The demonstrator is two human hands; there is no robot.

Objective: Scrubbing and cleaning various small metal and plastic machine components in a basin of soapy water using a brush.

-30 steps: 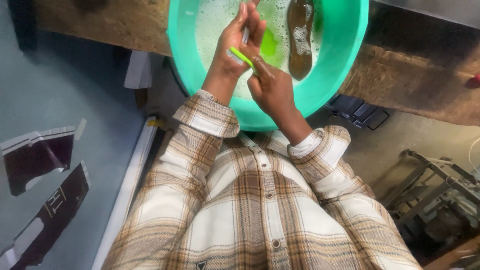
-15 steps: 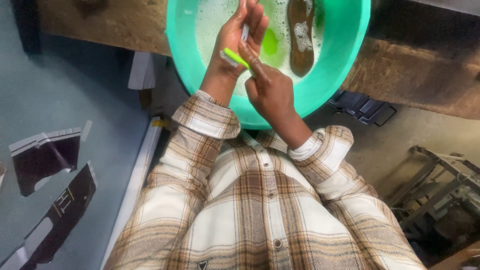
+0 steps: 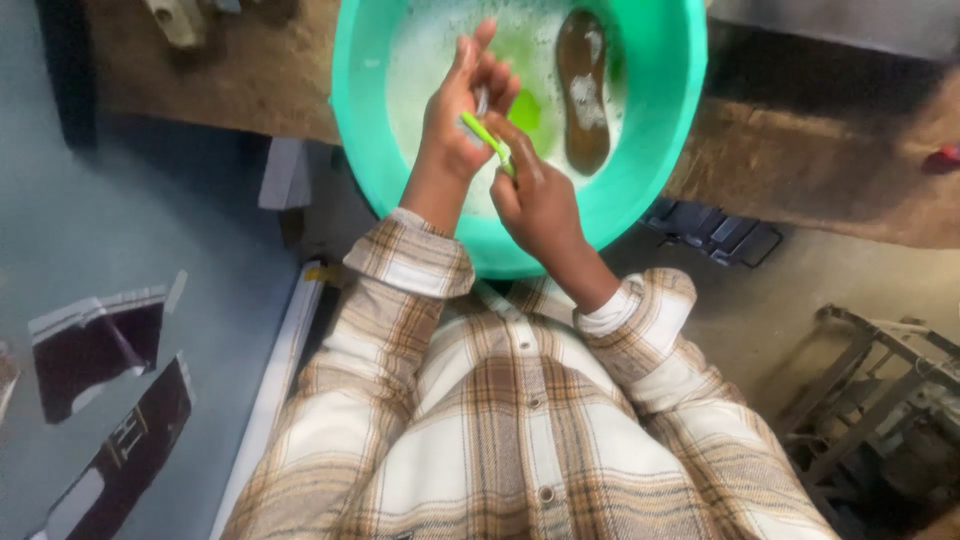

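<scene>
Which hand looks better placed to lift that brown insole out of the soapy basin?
Probably the right hand: it is nearer the brown insole, though it grips a green brush. The left hand pinches something small.

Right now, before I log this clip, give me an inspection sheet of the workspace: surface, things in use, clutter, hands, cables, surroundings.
Surface: rough brown bench, worn; a green basin sits at its edge.
Things in use: green-handled brush worked against a small pale strip; soapy water and a brown shoe insole in the basin.
Clutter: dark sheets with pale edges on the floor at the person's left.
Hands: left hand holds the strip, fingers up; right hand grips the brush.
Cables: nothing seen.
Surroundings: grey floor, white bar, metal frame, dark rack under the bench.
</scene>
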